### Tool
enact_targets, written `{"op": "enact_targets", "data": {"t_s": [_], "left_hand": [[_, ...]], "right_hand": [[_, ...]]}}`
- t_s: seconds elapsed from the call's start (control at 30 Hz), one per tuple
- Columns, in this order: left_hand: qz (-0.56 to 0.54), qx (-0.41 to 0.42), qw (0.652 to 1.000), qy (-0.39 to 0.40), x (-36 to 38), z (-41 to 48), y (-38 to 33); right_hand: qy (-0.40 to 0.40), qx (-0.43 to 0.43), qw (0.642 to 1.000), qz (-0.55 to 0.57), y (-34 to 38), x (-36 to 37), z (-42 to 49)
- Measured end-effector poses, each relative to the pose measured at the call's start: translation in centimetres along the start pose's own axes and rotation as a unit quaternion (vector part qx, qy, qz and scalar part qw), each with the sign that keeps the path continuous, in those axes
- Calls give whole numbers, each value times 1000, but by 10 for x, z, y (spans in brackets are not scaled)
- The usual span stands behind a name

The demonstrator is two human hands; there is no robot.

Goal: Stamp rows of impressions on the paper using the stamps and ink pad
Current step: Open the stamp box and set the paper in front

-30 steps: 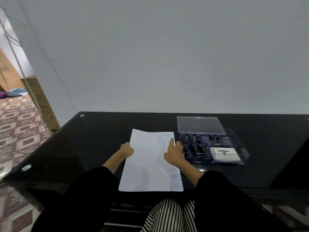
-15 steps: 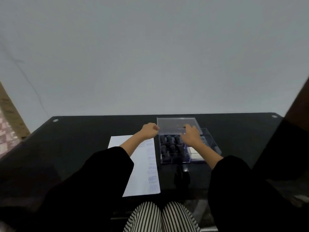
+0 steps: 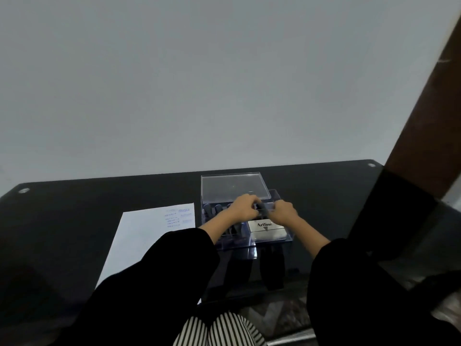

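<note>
Meeting over the case [image 3: 279,242], both hands work one dark stamp [image 3: 261,210]. Left hand [image 3: 243,208]: fingers curled round the stamp's left side. Right hand [image 3: 284,212]: fingers curled, pinching it from the right. So both are clamped on the same stamp; blur hides the exact finger placement. The stamp sits above the case's far middle, and I can't tell if it's clear of its slot.

The case is clear plastic and sits on the black glass table [image 3: 74,221]. Its lid [image 3: 234,186] is swung open on the far side. The other stamps [image 3: 212,211] stand in the left section, partly hidden by the left forearm. The ink pad [image 3: 268,229], labelled "Artline", lies in the near right section between the two forearms. I can't tell whether its cover is on.

The paper [image 3: 144,236] lies flat just left of the case, not touching either hand. Blue impressions [image 3: 178,217] fill its far right corner in short rows. The left black sleeve [image 3: 162,283] covers the sheet's near right part.

A plain grey wall [image 3: 224,83] stands behind the table. Striped trousers [image 3: 219,330] show at the bottom edge.
</note>
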State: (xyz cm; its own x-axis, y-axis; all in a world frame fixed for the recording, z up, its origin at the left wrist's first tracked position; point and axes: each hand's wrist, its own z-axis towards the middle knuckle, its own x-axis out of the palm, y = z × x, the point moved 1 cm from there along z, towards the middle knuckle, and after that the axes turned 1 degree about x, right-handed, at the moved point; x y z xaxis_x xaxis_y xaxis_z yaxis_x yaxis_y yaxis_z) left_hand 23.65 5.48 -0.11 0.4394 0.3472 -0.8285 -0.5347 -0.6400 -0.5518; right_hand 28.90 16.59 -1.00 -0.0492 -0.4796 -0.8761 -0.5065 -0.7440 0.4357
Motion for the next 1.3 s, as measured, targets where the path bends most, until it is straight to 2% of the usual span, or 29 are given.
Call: {"op": "enact_targets", "data": {"t_s": [0.17, 0.33, 0.53, 0.73, 0.9, 1.1, 1.3], "left_hand": [[48, 18, 999, 11, 18, 8, 7], [89, 7, 996, 25, 22, 13, 16], [92, -3, 995, 30, 23, 14, 22], [92, 31, 995, 38, 18, 12, 26], [105, 51, 991, 66, 11, 10, 24], [114, 30, 989, 85, 10, 7, 21], [69, 9, 992, 104, 11, 10, 23]], "right_hand": [[23, -35, 995, -87, -1, 6, 0], [10, -27, 991, -127, -3, 12, 4], [0, -37, 984, -173, -2, 17, 6], [-9, -42, 975, -216, 1, 21, 7], [8, -4, 965, -264, 6, 24, 9], [6, 17, 950, -310, 8, 27, 11], [-8, 3, 956, -293, 11, 26, 12]]}}
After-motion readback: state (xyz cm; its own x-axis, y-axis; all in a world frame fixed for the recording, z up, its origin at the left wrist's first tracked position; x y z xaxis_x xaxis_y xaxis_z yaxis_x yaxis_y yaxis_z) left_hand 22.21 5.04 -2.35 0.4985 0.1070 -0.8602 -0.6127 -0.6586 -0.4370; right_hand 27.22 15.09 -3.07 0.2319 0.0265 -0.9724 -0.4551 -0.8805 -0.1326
